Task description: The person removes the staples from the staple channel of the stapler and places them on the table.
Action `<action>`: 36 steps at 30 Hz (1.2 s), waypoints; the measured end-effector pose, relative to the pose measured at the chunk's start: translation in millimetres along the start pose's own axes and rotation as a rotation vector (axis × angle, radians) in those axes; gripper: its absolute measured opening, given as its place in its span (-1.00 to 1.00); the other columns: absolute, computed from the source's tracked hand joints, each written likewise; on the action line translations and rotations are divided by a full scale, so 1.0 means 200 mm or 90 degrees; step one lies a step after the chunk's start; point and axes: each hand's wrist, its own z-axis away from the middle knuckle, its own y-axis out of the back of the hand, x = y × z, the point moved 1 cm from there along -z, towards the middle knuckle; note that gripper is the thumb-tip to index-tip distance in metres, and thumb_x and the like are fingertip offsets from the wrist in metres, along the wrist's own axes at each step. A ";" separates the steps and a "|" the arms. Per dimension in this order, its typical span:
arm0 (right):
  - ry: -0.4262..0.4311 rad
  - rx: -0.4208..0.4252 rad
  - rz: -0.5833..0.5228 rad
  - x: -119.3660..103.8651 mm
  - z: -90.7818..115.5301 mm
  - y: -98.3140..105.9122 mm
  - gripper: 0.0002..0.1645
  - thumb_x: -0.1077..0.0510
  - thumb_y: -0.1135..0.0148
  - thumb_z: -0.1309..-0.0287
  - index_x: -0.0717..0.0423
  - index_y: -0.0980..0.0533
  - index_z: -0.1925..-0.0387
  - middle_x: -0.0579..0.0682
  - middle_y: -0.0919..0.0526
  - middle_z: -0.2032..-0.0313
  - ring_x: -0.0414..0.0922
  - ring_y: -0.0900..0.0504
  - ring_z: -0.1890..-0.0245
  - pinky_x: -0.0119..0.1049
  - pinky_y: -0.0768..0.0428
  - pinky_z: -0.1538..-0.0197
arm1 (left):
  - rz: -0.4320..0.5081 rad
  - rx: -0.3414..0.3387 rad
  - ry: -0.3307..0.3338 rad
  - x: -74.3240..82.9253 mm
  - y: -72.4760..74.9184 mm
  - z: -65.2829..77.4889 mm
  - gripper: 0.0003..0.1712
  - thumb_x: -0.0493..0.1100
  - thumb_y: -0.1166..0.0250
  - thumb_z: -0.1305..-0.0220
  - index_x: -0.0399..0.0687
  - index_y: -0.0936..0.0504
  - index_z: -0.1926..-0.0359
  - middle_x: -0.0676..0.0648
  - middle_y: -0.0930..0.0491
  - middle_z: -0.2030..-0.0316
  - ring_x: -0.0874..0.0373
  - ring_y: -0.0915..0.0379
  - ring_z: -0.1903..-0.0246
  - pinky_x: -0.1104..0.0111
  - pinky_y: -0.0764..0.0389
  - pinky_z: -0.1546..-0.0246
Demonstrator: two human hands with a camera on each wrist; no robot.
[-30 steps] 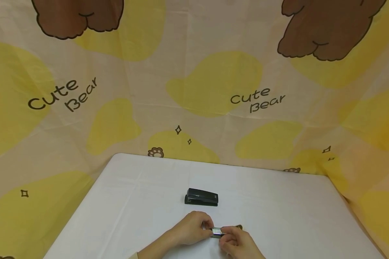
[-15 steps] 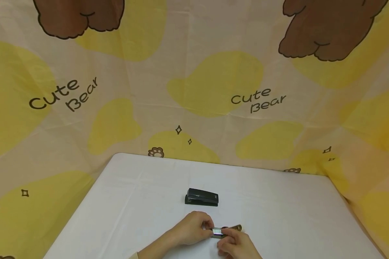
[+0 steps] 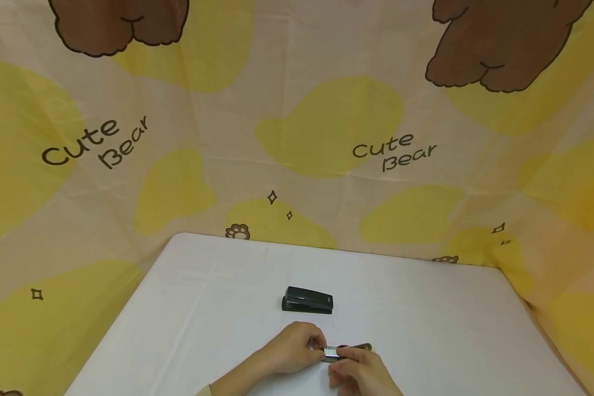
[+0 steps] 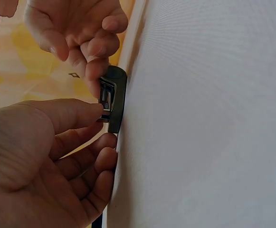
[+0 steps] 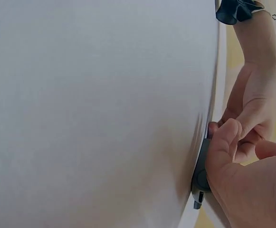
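Observation:
A black stapler (image 3: 308, 300) sits on the white table, just beyond both hands. Nearer, a small dark-cased device (image 3: 331, 353) has a shiny metal channel (image 4: 107, 97) and a slim gold-brown arm (image 3: 361, 347) sticking out to the right; its exact kind does not show. My left hand (image 3: 293, 348) pinches the device's left end, thumb at the channel. My right hand (image 3: 368, 373) reaches its index finger onto the device's right part, with its thumb apart in the left wrist view. In the right wrist view, the right fingers hide part of the grey casing (image 5: 202, 175).
The white-covered table (image 3: 425, 308) stretches out around the hands. Behind and at both sides hangs a cream and yellow cloth (image 3: 312, 132) printed with bears and lettering. A dark band (image 5: 237, 10) circles the left wrist in the right wrist view.
My right thumb and lower fingers have drawn slightly back from the device, baring more of its gold-brown arm. The left hand and the stapler have stayed put.

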 end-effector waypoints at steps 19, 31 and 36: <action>0.006 0.079 0.033 -0.01 -0.03 -0.04 -0.71 0.31 -0.19 -0.42 0.50 -0.53 -0.02 -0.02 -0.76 0.32 -0.17 -0.74 0.39 -0.26 -0.71 0.32 | 0.018 -0.003 0.003 -0.02 0.00 0.00 -0.91 -0.27 -0.48 -0.16 0.03 -0.75 0.33 0.28 -0.51 0.47 0.41 -0.39 0.46 0.47 -0.46 0.38; -0.006 0.094 0.056 -0.04 -0.04 -0.05 -0.82 0.30 -0.18 -0.44 0.40 -0.60 0.12 -0.04 -0.75 0.38 -0.19 -0.72 0.47 -0.34 -0.65 0.42 | 0.013 -0.002 0.002 -0.02 -0.01 0.00 -0.89 -0.26 -0.50 -0.16 0.05 -0.76 0.33 0.29 -0.53 0.45 0.41 -0.40 0.43 0.47 -0.47 0.34; 0.002 0.090 0.067 -0.04 -0.04 -0.05 -0.82 0.30 -0.19 -0.42 0.39 -0.61 0.13 -0.06 -0.75 0.40 -0.20 -0.72 0.48 -0.35 -0.64 0.46 | 0.012 -0.001 0.007 -0.02 -0.01 0.00 -0.90 -0.25 -0.50 -0.16 0.06 -0.76 0.33 0.29 -0.53 0.44 0.40 -0.41 0.42 0.46 -0.47 0.32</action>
